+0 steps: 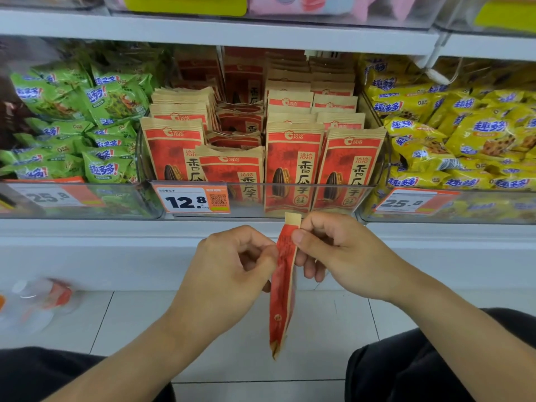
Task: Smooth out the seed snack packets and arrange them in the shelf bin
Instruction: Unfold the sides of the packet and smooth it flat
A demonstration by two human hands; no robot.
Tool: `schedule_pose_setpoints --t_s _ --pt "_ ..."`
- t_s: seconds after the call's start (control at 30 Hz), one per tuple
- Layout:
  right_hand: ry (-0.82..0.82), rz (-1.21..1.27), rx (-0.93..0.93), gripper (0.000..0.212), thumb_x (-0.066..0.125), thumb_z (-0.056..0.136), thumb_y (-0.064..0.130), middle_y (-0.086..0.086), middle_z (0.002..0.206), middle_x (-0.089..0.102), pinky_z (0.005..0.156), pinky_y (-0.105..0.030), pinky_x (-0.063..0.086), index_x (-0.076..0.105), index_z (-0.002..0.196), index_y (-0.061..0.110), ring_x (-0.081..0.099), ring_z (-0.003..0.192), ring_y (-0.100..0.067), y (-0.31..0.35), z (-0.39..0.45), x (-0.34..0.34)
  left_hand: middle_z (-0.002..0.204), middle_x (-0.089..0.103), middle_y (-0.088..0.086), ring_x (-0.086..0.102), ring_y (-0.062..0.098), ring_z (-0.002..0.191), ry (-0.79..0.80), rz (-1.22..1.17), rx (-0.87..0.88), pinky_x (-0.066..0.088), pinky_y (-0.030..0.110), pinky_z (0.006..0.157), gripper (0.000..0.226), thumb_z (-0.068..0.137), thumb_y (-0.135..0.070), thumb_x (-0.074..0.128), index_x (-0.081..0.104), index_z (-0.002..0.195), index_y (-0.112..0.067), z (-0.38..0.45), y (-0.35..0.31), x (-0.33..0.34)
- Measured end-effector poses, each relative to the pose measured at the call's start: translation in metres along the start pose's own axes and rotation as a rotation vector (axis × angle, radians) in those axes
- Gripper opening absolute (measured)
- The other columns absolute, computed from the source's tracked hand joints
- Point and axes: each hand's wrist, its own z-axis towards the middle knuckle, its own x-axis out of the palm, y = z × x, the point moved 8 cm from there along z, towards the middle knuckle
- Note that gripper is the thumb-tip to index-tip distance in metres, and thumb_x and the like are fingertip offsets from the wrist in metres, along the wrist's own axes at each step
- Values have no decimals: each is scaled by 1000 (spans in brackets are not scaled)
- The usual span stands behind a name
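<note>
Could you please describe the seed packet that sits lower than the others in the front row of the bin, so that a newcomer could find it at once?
Find the clear shelf bin of red-and-tan seed packets, between the green snack bags and the yellow snack bags. In its front row, second from the left, above the 12.8 price tag, stands the low packet. Its top edge sits well below its neighbours'.

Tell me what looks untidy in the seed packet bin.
The second column from the left is a mess: its front packet sits lower than its neighbours, and the packets behind it lie tumbled flat instead of upright. The other columns stand in neat rows. One more packet is out of the bin, pinched between both hands.
</note>
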Motion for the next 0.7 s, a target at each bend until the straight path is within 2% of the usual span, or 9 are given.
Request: schedule_pose_setpoints --t_s 0.1,0.17,0.27,0.37,0.47,0.57,0.63,0.7 --pt "-27 38 29 23 54 101 20 0 68 70 59 -33 57 61 82 8 67 60 -17 -1 -1 -2 66 68 -9 66 10 55 7 60 37 52 19 54 16 90 -21 67 67 75 -27 -1 -3 1" --pt "-54 70 60 23 55 100 20 -3 67 70 59 -35 57 60 80 9 67 58 -18 -2 -1 -5 68 67 -15 63 8 56 38 160 70 47 16 53 14 88 -31 67 64 74 -29 -2 -6 3" --pt "-106 98 89 24 54 100 16 -4 63 68 59 -37 56 57 77 8 66 55 -20 -4 -1 -12 73 65 -21 59 0 63 163 362 107 40 10 55 20 85 -46 65 62 74 -29 -6 -8 13" --pt "-134 134 103 25 53 99 14 -8 63 68 56 -35 57 56 77 4 66 55 -22 -4 -1 -17 73 65 -17 58 -2 67 299 533 114 37 11 55 25 85 -53 62 62 79 -29 -12 -3 25" --pt "-148 165 116 25 53 100 14 -13 66 69 56 -32 58 58 80 0 67 55 -23 -4 -1 -20 70 63 -15 55 1 63 372 623 135 35 11 54 24 89 -49 58 61 78 -27 -16 0 34" --pt "-208 148 82 25 54 100 18 -13 68 70 56 -32 59 59 82 1 68 55 -22 -1 -3 -25 57 57 -15 55 3 58 349 571 132 36 12 52 23 92 -36 59 59 72 -26 -14 1 35" --pt "-227 46 31 25 58 98 25 -7 66 70 57 -32 58 60 81 7 68 55 -17 5 -6 -27 59 61 -14 58 2 56 328 463 86 38 12 50 21 93 -30 61 63 73 -24 -13 3 35" --pt "-135 -137 20 26 64 93 34 -3 65 70 60 -38 59 61 77 14 69 57 -16 10 -10 -21 62 67 -13 60 4 53 333 379 37 43 13 49 18 94 -25 60 66 77 -21 -13 5 35"
